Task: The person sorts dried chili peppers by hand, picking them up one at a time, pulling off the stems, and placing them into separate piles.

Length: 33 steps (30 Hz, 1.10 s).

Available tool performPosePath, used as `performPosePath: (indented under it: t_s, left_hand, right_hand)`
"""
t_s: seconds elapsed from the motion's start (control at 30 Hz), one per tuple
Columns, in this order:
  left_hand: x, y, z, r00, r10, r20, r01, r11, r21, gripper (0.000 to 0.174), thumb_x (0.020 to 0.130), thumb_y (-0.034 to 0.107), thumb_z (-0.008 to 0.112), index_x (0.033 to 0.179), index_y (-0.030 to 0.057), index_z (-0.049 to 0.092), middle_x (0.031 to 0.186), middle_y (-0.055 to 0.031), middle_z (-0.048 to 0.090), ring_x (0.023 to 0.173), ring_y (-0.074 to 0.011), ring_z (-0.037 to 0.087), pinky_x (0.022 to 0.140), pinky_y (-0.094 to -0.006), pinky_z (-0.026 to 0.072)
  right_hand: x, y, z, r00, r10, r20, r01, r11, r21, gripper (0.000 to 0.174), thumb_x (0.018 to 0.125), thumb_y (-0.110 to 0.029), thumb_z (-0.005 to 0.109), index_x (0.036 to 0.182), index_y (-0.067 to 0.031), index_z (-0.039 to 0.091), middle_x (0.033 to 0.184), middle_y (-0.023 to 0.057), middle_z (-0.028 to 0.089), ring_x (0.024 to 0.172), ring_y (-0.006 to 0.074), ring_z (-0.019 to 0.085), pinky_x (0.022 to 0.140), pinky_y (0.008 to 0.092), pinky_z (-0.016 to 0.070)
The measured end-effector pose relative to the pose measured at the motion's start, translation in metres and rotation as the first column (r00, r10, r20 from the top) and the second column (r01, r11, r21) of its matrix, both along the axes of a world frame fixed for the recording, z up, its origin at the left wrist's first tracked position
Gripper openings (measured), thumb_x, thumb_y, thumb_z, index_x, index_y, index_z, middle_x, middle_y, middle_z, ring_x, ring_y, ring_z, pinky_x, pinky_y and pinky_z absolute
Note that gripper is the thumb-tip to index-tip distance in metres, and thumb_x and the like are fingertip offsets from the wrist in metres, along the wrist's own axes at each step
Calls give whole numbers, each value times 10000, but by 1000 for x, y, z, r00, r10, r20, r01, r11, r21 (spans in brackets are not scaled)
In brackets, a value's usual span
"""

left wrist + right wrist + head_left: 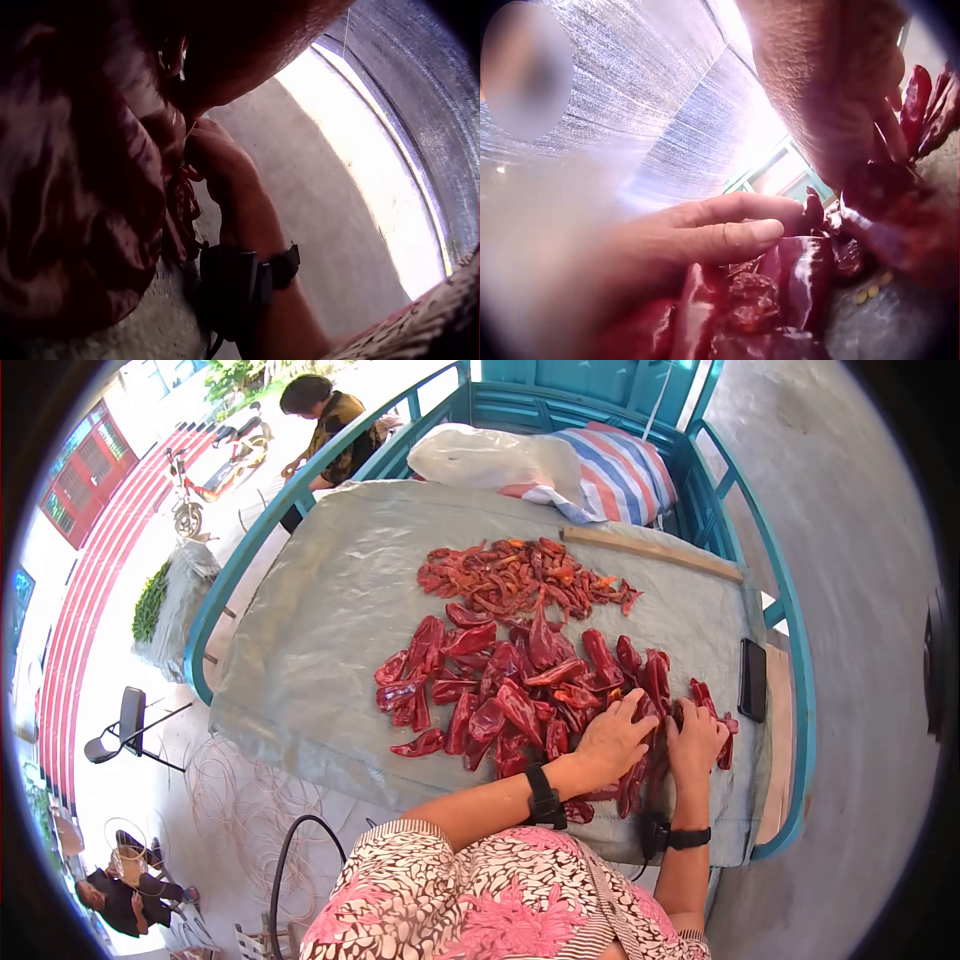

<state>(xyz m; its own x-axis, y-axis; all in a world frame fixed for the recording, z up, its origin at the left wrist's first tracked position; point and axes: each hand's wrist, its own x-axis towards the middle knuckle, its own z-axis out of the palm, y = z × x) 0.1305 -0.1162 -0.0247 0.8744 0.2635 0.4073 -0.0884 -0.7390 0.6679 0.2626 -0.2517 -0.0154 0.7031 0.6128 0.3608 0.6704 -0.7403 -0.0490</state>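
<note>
Large dried red peppers point(510, 680) lie in a heap on a grey tarp point(320, 610) spread over a teal cart. At the heap's near right edge, my left hand point(615, 738) rests on the peppers with its fingers spread and fairly straight, as the right wrist view also shows for the left hand point(727, 232). Right beside it, my right hand point(697, 742) has its fingers curled down into the heap. In the left wrist view the right hand point(214, 161) pinches a dark pepper point(180, 195). Both wrists carry black straps.
A second pile of smaller chilli pieces point(520, 575) lies farther back. A black phone point(752, 678) sits at the tarp's right edge, a wooden stick point(650, 550) behind it. Bags point(520, 460) fill the cart's far end. The teal rail point(790, 620) runs round. A person point(330, 420) sits beyond.
</note>
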Motion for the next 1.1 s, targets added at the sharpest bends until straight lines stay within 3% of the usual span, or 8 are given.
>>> performPosePath:
  t_s: [0.17,0.47,0.63,0.77,0.87,0.9,1.0,1.1]
  left_hand:
    - [4,2,2,998,58,-37,-61,995,-84,523,854,152,745,1338,106,554,1313,-235,445,1173,-417,560,905,-461,541]
    - [13,-2,7,973,98,-207,-70,988,141,503,882,306,721,1344,160,583,1217,-207,515,1028,-393,611,806,-453,572]
    - [10,2,13,980,88,-177,-77,995,64,466,883,295,709,1309,161,579,1231,-163,554,1024,-387,622,810,-468,567]
    - [7,7,14,995,79,-63,-83,994,-73,418,878,229,712,1272,163,592,1279,-159,558,1073,-371,626,825,-455,553]
    - [6,10,10,993,115,14,-112,982,-150,374,885,206,705,1246,161,617,1318,-159,558,1071,-370,638,843,-437,552]
    - [5,11,15,993,114,-15,-114,973,-198,328,891,167,694,1215,154,643,1335,-158,569,1070,-370,647,856,-423,554]
    - [7,13,8,993,78,91,-63,985,-164,322,885,131,691,1203,155,651,1339,-162,578,1074,-368,649,839,-428,557]
    - [6,15,12,995,-7,104,28,979,-202,227,869,41,660,1079,123,689,1240,-95,651,1004,-319,681,790,-399,558]
  right_hand:
    - [0,4,7,992,-96,-79,87,990,-111,379,869,-233,700,1229,-138,630,1003,93,663,936,273,649,886,432,396]
    - [6,4,6,971,-97,-216,58,982,-179,412,839,-137,644,1241,-97,561,1058,173,640,903,383,668,751,543,501]
    - [2,1,19,959,-77,-273,84,996,16,311,863,-130,578,1170,-156,614,1023,134,677,919,402,667,759,525,526]
    - [2,-9,47,922,-58,-382,161,956,244,379,874,-80,596,1247,-146,619,1078,135,674,960,369,661,786,480,511]
    - [7,-16,55,959,-204,-195,251,933,257,370,873,-74,621,1240,-120,632,1088,151,657,964,372,647,815,461,514]
    - [10,-18,52,974,-145,-173,194,930,313,372,886,-96,653,1257,-92,630,1086,151,650,963,341,643,848,427,516]
    - [3,-9,35,886,227,-405,72,795,603,384,894,-123,684,1270,-71,627,1091,132,655,964,287,641,887,396,508]
    - [-19,13,39,859,350,-373,-54,787,615,373,899,-139,706,1254,-47,642,1109,123,663,987,244,637,919,367,492]
